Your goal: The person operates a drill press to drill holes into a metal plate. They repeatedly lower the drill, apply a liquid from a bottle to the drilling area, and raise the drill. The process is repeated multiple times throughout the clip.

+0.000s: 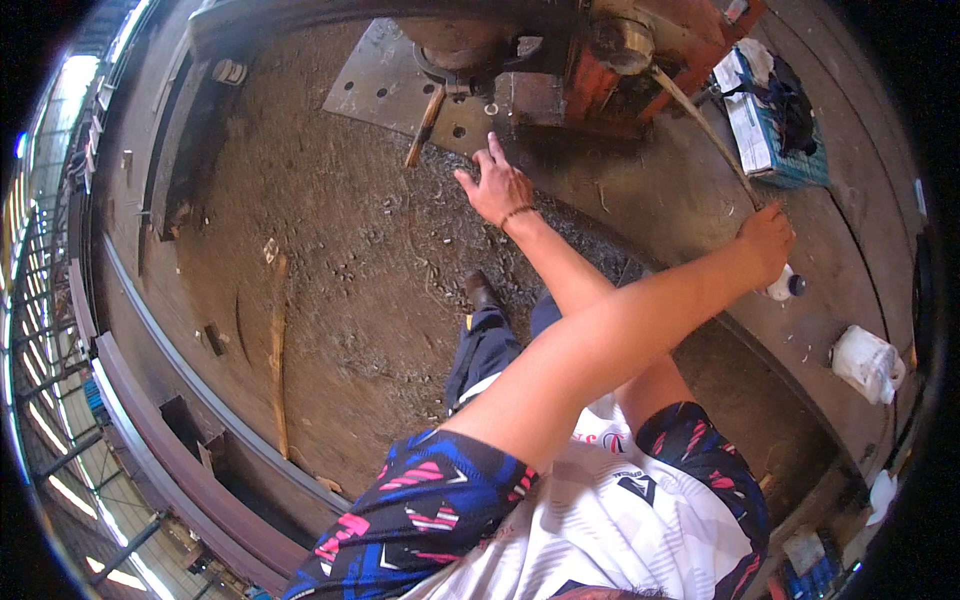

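Note:
My arms cross. The left arm reaches over to the right, where my left hand (768, 245) is closed around the lower end of a long thin lever (710, 132). That lever runs up to a round hub (622, 45) on a rusty orange machine (600, 95). My right hand (500, 188) hangs open in front of a steel plate (375, 80) with several drilled holes, fingers stretched toward it. A small pale ring (491, 109) lies on the plate just beyond the fingertips. Left of it, a wooden stick (427, 125) sticks out over the plate's near edge.
Metal chips (430, 270) litter the dirty floor around my boot (482, 290). At the right stand a blue-and-white box (750, 130) with dark cloth on it and a white jug (866, 364). Long steel beams (200, 480) lie at the left, near a wooden strip (279, 360).

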`<move>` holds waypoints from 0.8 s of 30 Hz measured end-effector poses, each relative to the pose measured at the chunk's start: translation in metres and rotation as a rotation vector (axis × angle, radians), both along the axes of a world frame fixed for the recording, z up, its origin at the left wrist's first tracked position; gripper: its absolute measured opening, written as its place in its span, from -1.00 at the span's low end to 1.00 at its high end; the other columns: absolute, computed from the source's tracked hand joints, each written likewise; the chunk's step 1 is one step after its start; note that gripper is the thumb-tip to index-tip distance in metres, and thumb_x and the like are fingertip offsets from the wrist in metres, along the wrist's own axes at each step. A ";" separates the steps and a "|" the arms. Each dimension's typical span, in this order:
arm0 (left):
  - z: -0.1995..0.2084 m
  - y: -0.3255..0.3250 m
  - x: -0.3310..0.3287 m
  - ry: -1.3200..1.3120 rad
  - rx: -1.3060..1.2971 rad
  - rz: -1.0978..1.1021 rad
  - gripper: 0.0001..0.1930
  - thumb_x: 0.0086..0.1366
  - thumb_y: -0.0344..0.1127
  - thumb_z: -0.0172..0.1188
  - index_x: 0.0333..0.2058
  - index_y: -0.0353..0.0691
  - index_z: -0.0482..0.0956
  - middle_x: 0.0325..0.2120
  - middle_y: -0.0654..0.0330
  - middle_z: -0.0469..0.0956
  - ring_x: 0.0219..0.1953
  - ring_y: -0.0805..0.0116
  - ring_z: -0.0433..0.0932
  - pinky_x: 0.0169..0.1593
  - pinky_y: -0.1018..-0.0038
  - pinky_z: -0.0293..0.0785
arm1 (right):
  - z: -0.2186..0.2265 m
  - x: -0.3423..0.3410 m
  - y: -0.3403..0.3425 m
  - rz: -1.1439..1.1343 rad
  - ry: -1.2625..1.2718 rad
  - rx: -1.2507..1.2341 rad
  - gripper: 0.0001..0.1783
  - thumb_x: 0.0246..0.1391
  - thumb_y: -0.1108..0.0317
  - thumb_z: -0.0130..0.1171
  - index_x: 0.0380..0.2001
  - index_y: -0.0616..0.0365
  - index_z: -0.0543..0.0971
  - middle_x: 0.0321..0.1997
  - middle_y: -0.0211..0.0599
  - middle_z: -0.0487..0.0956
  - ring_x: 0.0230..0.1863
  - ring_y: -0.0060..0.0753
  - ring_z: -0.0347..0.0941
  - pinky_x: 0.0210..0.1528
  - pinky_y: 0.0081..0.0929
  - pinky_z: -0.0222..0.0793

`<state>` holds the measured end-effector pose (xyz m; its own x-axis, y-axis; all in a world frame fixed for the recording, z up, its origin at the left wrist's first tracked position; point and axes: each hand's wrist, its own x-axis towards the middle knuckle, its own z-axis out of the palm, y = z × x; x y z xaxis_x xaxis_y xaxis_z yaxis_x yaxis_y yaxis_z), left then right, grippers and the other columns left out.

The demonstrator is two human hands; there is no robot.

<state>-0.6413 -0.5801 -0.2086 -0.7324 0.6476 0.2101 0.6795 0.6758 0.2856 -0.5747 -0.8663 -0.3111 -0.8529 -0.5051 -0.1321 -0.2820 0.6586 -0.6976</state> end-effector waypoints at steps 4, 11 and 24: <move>-0.006 0.002 0.000 -0.045 0.054 0.014 -0.24 0.05 -0.01 0.31 0.20 -0.28 0.42 0.19 0.11 0.44 0.29 0.19 0.30 0.46 0.10 -0.16 | -0.013 -0.031 -0.036 0.000 -0.058 0.129 -0.32 0.17 -0.18 0.10 0.11 0.16 0.43 0.53 0.00 -0.01 0.03 0.20 0.54 0.00 0.03 0.51; -0.008 0.000 -0.002 -0.057 0.064 -0.059 -0.26 0.02 -0.04 0.29 0.17 -0.29 0.44 0.15 0.09 0.46 0.28 0.19 0.30 0.46 0.14 -0.15 | -0.033 -0.058 -0.054 -0.070 -0.077 0.192 -0.21 0.20 -0.29 0.00 0.19 0.18 0.37 0.57 -0.08 -0.13 0.06 0.15 0.54 -0.01 -0.02 0.52; -0.014 -0.004 0.001 0.099 0.126 0.041 -0.34 0.02 -0.08 0.30 0.10 -0.28 0.50 0.09 0.12 0.49 0.22 0.17 0.34 0.42 0.19 -0.04 | 0.004 0.040 0.039 -0.053 0.193 -0.406 -0.69 0.15 0.11 0.23 -0.28 0.17 0.58 -0.12 -0.14 0.63 -0.15 -0.01 0.60 -0.16 -0.18 0.54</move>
<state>-0.6404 -0.5842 -0.2222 -0.7294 0.5816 0.3602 0.6811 0.6666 0.3030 -0.5351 -0.8277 -0.3073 -0.8688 -0.4378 0.2313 -0.4051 0.3598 -0.8405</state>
